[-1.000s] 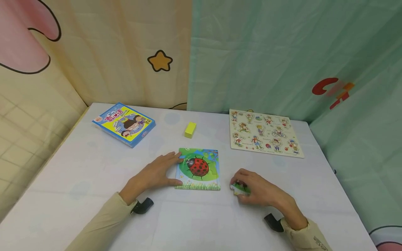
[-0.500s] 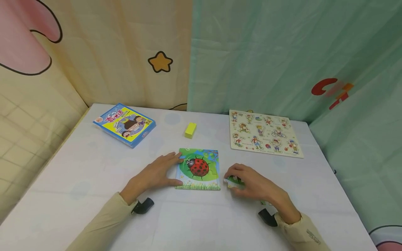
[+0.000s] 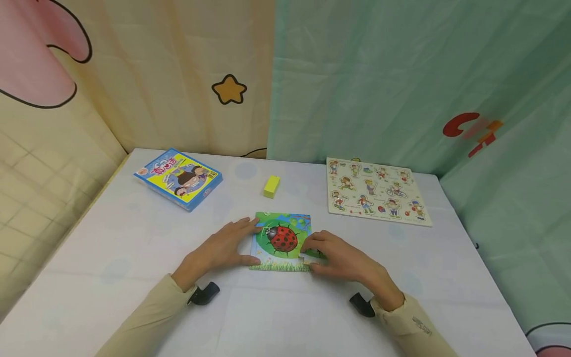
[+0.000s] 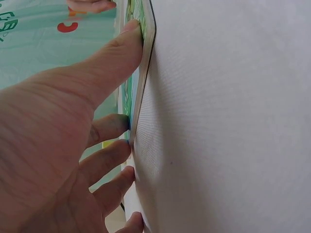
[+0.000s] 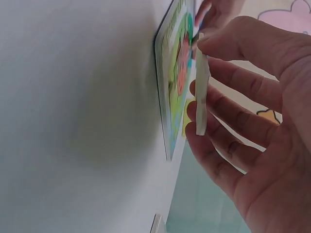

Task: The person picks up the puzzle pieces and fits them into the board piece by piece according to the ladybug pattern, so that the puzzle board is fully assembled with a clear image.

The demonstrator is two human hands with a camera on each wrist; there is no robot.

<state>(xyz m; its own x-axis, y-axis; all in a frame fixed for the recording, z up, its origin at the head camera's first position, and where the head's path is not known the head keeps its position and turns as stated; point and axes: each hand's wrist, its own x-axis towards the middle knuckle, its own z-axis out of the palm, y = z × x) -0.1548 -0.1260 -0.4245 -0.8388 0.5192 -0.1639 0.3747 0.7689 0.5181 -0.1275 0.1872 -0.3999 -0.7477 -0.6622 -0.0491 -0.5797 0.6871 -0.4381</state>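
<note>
A square ladybug jigsaw puzzle (image 3: 278, 267) lies flat on the white table. My left hand (image 3: 223, 243) is spread along its left side. In the left wrist view the thumb (image 4: 119, 51) rests on the puzzle's face near a corner, while fingers touch its edge. My right hand (image 3: 341, 257) pinches a puzzle piece (image 3: 312, 259) over the puzzle's lower right part; the hand covers some of the piece. In the right wrist view that piece (image 5: 201, 92) shows edge-on between thumb and fingers, raised off the puzzle's face.
Behind the puzzle stands a yellow block (image 3: 271, 186). A blue and yellow box (image 3: 178, 178) lies at the back left. At the back right is a wooden board (image 3: 413, 192) with several printed figures. Curtains (image 3: 357, 79) hang behind the table.
My right hand has carried the piece leftward from beside the puzzle to over its lower right part. The left hand stays at the puzzle's left side.
</note>
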